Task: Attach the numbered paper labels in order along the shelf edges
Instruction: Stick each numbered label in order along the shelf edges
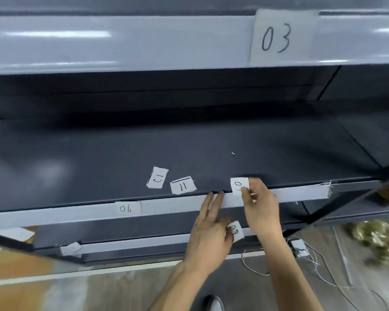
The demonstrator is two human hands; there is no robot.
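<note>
The right hand [259,205] pinches a small paper label [239,185] between thumb and curled fingers at its fingertips; a "0" shows on it, with a stroke below half under the thumb. This label stands taller than wide, its long axis crossing the pale shelf edge [177,202], its lower part over the edge and its upper part over the dark shelf top. To the left of this hand, the left hand [209,232] lays two straight fingers [211,197] against the same edge; its thumb and the other, curled fingers pinch a second label [236,231] below the edge, tilted, its writing too smeared to read. Beyond the left hand's fingertips, two loose labels lie on the shelf top; the "11" label [183,185] reads upright and lies wider than deep; the "12" label [157,178] is turned sideways, its long axis running away. Farther left on the edge sits "06" [129,208]; high above the right hand, "03" [281,37] is on the upper shelf's edge.
</note>
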